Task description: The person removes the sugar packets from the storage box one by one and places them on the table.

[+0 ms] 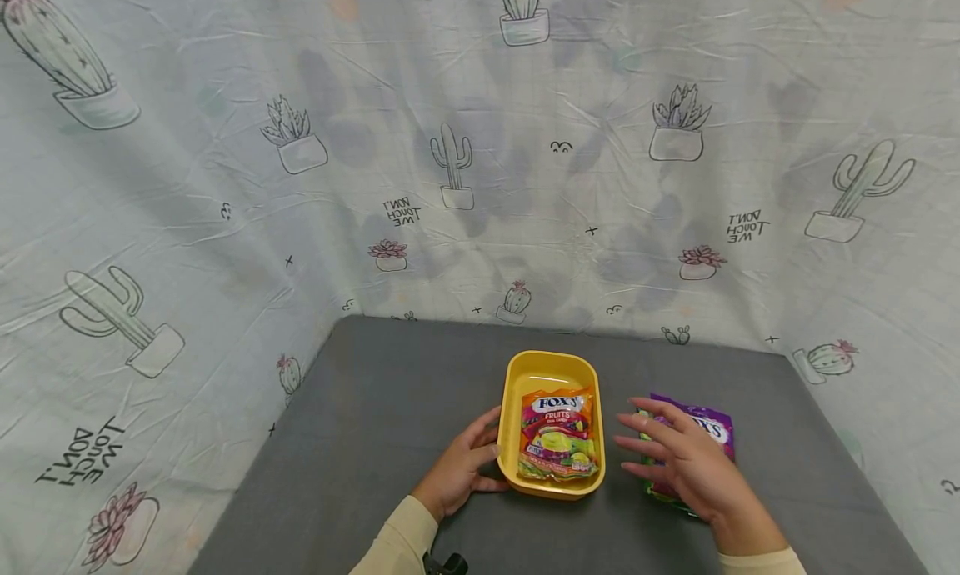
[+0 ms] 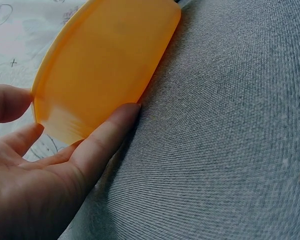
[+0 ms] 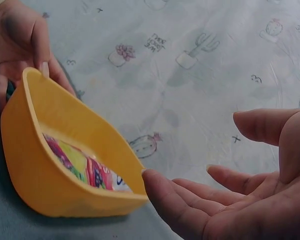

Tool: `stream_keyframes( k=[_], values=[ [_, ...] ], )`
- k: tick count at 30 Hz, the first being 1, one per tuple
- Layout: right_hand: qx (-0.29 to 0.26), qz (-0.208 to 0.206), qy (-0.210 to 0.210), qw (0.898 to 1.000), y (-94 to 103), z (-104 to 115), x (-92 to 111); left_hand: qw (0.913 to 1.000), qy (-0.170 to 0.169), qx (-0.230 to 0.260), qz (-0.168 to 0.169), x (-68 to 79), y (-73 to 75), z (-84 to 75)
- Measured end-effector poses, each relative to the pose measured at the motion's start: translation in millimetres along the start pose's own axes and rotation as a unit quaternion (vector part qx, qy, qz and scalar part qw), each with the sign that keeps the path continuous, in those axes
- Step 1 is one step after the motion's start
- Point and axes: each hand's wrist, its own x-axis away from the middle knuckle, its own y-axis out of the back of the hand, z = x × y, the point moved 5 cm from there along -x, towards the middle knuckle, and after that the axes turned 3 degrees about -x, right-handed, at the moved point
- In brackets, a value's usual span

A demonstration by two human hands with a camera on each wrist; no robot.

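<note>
Head view: the left grip [image 1: 459,470], fingers extended, touches the yellow tub [image 1: 552,370] containing Fox's Fruits candy [image 1: 557,435]; right grip [image 1: 684,461], spread, empty, overlaps the purple Fox's bag [image 1: 717,427], right; one-sided pushing could slide the tub.

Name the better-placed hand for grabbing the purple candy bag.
Likely the right hand: closer to the purple bag and holding nothing. The left hand touches the tub, which stands between it and the bag.

left hand [image 1: 459,468]: bare | left sleeve [image 1: 399,535]: cream | black piece [image 1: 447,565]: bottom centre | right hand [image 1: 693,467]: bare | right sleeve [image 1: 765,562]: cream, lower right
</note>
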Motion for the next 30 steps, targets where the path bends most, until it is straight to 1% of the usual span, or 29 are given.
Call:
stream_keyframes(
  k=[5,10,20,23,30],
  values=[
    [0.008,0.019,0.000,1.000,-13.4,5,-3,1.0000,-0.002,0.000,0.001,0.9,-0.3,-1.3],
    [0.024,0.029,0.001,0.999,-23.3,6,-6,1.0000,-0.002,0.002,0.003,1.7,-1.0,-2.8],
    [0.033,0.018,-0.002,0.999,-37.8,0,-12,1.0000,0.000,0.006,0.002,2.4,-2.0,-3.6],
    [0.042,0.009,0.000,0.999,-40.7,-2,-14,1.0000,0.001,0.005,0.002,2.8,-2.2,-3.5],
    [0.058,0.003,0.005,0.998,-43.7,-2,-18,1.0000,0.001,0.008,0.001,2.6,-1.5,-2.0]
  ],
)
